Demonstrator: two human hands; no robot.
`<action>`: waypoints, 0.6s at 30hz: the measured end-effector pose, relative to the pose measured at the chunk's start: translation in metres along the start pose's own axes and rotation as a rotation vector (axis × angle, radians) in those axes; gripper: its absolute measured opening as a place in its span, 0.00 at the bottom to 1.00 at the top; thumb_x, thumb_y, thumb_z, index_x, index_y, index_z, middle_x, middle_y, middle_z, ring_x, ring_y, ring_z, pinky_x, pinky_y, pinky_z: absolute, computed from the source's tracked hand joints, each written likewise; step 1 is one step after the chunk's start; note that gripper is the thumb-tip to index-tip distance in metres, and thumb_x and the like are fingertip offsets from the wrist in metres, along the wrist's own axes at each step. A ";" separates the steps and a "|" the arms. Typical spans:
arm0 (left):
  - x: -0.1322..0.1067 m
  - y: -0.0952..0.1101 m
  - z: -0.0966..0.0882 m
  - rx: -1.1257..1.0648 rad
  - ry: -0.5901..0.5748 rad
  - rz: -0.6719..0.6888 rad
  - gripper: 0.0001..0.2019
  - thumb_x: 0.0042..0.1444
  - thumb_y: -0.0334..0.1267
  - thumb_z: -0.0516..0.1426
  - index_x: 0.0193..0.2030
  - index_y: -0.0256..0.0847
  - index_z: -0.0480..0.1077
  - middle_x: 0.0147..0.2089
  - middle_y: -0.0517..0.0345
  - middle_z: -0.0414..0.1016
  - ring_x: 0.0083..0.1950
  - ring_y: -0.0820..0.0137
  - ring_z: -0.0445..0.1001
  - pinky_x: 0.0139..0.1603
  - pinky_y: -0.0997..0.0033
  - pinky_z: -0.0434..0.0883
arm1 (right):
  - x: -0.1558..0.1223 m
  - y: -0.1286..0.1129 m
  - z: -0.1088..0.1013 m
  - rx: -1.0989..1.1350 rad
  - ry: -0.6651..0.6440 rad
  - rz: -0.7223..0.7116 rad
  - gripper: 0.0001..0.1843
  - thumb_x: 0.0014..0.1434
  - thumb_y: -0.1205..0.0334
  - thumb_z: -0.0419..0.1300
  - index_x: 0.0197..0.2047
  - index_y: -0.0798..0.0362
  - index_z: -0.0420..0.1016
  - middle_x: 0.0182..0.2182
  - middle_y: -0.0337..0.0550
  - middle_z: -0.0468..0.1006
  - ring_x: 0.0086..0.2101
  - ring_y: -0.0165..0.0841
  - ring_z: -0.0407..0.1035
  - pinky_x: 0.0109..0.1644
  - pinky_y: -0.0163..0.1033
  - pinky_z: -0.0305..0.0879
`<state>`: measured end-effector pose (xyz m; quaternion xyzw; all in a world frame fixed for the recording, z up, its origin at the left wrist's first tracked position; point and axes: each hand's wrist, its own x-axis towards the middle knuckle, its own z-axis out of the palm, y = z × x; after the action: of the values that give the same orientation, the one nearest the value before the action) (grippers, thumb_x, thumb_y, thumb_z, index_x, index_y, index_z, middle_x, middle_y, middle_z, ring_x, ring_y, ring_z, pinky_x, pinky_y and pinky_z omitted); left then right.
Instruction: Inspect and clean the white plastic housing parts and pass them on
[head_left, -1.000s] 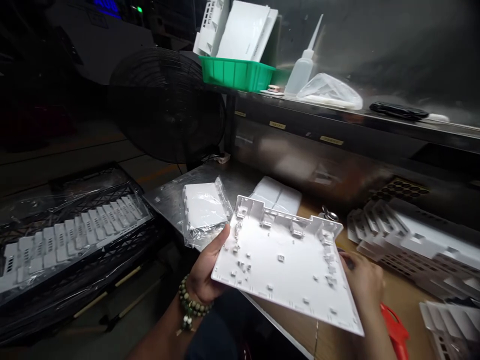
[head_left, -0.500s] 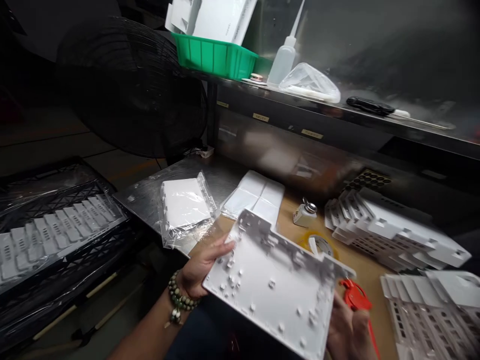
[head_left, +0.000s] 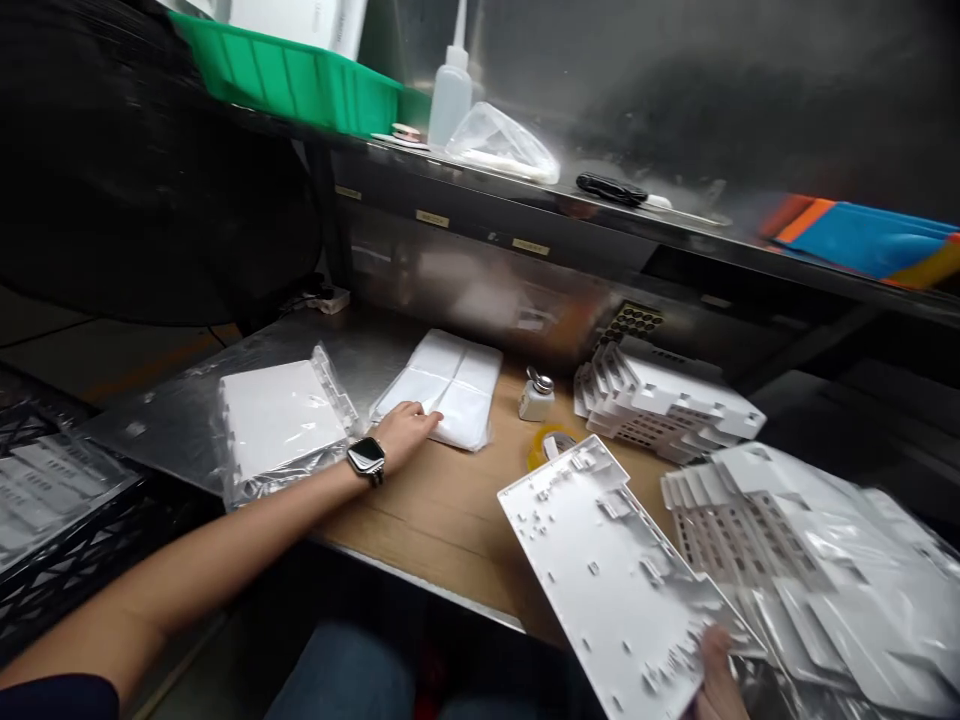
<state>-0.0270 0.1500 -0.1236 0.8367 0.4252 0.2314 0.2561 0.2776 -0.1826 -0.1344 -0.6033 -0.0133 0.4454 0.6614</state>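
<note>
Left fingers (head_left: pixel 424 423) now on bags (head_left: pixel 466 385)

Nothing is legible, the shelf labels (head_left: pixel 433 218) too blurred.

We are seeing the top edge cutting the green bin (head_left: pixel 289 75), the bottom edge cutting the white panel (head_left: pixel 592 570) and our right hand (head_left: pixel 718 680), its fingers hiding behind, and the yellow labels (head_left: pixel 433 218) blurring illegibly

Deep gloom lies left of the squeeze bottle (head_left: pixel 450 98); below it the workbench (head_left: pixel 435 515) is brighter; far right of it a blue object (head_left: pixel 862 238) blurs.
</note>
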 end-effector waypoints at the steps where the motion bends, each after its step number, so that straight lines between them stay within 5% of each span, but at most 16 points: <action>1: 0.005 -0.003 -0.001 0.038 -0.016 0.010 0.09 0.66 0.38 0.57 0.49 0.39 0.75 0.46 0.48 0.76 0.55 0.55 0.71 0.62 0.44 0.64 | -0.002 0.000 0.000 0.052 0.035 0.011 0.43 0.58 0.30 0.62 0.69 0.44 0.67 0.56 0.49 0.81 0.60 0.53 0.72 0.65 0.62 0.69; 6: 0.023 -0.011 -0.008 0.092 -0.091 0.036 0.13 0.65 0.46 0.59 0.49 0.39 0.72 0.41 0.56 0.75 0.46 0.61 0.74 0.53 0.53 0.70 | -0.009 0.000 0.011 0.169 0.021 -0.087 0.41 0.61 0.33 0.61 0.71 0.44 0.64 0.61 0.45 0.77 0.60 0.50 0.72 0.66 0.60 0.67; 13: 0.059 -0.026 -0.027 -0.136 -0.114 -0.120 0.13 0.60 0.43 0.66 0.34 0.38 0.69 0.30 0.63 0.72 0.31 0.71 0.72 0.36 0.67 0.72 | -0.008 0.003 0.010 0.198 0.034 -0.088 0.45 0.60 0.31 0.60 0.73 0.44 0.60 0.61 0.48 0.77 0.62 0.49 0.70 0.67 0.60 0.65; 18: 0.062 -0.003 -0.029 -0.401 -0.078 -0.114 0.11 0.62 0.38 0.64 0.34 0.38 0.68 0.31 0.65 0.71 0.33 0.71 0.75 0.38 0.66 0.76 | 0.005 0.012 0.015 0.211 -0.168 -0.064 0.44 0.59 0.25 0.54 0.71 0.39 0.64 0.60 0.49 0.78 0.63 0.49 0.69 0.68 0.62 0.63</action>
<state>-0.0134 0.2095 -0.0927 0.7518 0.4071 0.2638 0.4467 0.2653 -0.1689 -0.1426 -0.4903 -0.0410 0.4722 0.7314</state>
